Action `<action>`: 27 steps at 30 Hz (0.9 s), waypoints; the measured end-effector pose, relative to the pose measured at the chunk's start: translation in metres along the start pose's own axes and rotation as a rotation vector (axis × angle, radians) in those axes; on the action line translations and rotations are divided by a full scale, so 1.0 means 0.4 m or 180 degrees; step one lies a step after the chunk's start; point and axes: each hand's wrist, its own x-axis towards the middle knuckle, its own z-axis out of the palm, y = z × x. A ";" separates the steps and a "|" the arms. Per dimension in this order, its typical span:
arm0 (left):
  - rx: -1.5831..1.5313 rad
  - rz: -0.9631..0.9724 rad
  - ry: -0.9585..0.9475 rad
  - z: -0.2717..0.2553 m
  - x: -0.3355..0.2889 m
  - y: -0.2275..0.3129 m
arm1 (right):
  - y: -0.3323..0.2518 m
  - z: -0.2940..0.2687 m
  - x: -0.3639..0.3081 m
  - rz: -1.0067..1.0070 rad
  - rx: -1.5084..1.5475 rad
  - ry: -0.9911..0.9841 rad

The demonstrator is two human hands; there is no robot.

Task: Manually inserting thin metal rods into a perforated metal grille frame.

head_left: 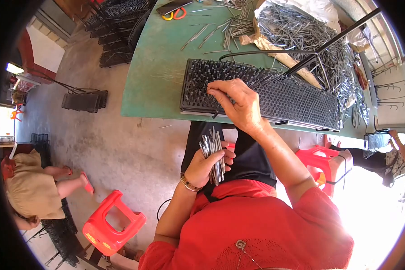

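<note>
My left hand [200,169] is closed around a bundle of thin silvery metal rods [210,146], held upright above my lap just off the table edge. My right hand [239,101] reaches over a long black rack [297,102] full of small round holes. Its thumb and fingers are pinched together near the rack's left part; whatever they hold is too small to make out. Many rods stick up from the holes at the left and along the far side, while the holes toward the right end show bare.
The rack rests along the front edge of a green table [153,85]. Behind it lie a heap of metal rods [297,31], scissors [179,14] and a phone [173,6]. A black metal frame [317,56] rises over the rack. Red stools [114,222] flank me; other people are nearby.
</note>
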 end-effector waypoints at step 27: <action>-0.0278 0.0089 -0.0076 0.001 0.010 0.018 | -0.003 0.022 -0.026 -0.0627 -0.0976 -0.0035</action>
